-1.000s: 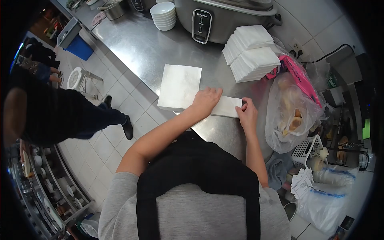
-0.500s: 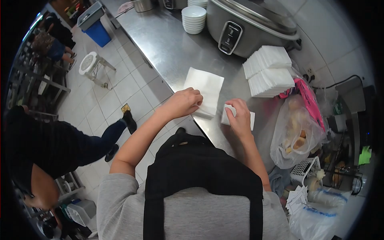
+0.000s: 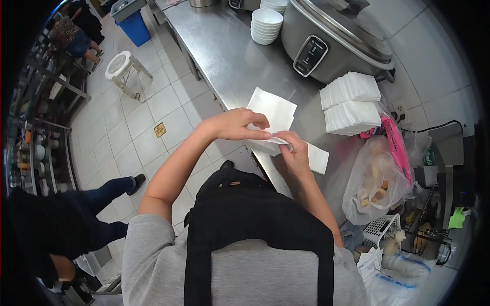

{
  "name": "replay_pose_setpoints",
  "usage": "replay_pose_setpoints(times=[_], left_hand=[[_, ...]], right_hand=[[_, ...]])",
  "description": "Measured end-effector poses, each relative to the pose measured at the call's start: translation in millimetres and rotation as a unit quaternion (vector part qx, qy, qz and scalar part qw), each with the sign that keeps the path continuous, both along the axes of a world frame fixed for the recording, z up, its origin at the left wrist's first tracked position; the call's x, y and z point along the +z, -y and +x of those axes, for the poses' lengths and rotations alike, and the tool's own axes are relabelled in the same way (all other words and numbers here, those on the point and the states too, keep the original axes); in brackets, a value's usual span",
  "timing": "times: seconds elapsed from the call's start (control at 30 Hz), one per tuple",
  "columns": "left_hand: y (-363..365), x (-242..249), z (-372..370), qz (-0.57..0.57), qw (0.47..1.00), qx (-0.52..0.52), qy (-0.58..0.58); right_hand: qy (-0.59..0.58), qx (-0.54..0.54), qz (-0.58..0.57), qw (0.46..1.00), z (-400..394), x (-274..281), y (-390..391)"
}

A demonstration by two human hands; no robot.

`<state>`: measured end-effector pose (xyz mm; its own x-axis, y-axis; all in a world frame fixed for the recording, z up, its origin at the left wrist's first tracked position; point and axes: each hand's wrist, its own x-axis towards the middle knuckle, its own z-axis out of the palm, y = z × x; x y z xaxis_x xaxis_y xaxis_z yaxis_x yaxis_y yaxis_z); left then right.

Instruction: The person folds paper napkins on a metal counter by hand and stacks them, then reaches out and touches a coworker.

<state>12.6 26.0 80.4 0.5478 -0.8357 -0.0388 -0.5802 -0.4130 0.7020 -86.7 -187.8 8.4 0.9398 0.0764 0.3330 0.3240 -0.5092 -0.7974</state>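
A white paper napkin (image 3: 273, 108) lies at the near edge of the steel counter, its near edge raised in a fold. My left hand (image 3: 237, 125) holds that fold from the left between thumb and fingers. From the right, my right hand (image 3: 296, 153) pinches the same edge, its fingertips close to my left thumb. Under and beside my right hand is a smaller folded white napkin (image 3: 318, 159), partly covered by the hand. Two stacks of folded napkins (image 3: 352, 104) stand farther right on the counter.
A large grey cooker (image 3: 337, 43) and stacked white bowls (image 3: 266, 26) stand at the back of the steel counter (image 3: 214, 56). A clear plastic bag of bread (image 3: 375, 188) sits at right. A white stool (image 3: 122, 69) and a person in dark clothes (image 3: 76, 219) are on the left.
My right hand has moved left from the small folded napkin to the larger napkin's edge, which is now lifted and folded. The person at left has shifted down the view.
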Motion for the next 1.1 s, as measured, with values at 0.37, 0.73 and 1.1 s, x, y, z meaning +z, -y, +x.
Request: replay_pose_setpoints(times=[0.37, 0.73, 1.1], left_hand=[[4, -78, 20, -0.103, 0.959, 0.234, -0.118], [21, -75, 11, -0.092, 0.948, 0.302, 0.05], [28, -63, 10, 0.03, 0.937, 0.311, 0.154]], right_hand=[[-0.136, -0.169, 0.225, 0.95, 32, -30, -3], [-0.133, -0.231, 0.039, 0.963, 46, -18, 0], [-0.193, -0.277, -0.102, 0.936, 46, 9, -10]])
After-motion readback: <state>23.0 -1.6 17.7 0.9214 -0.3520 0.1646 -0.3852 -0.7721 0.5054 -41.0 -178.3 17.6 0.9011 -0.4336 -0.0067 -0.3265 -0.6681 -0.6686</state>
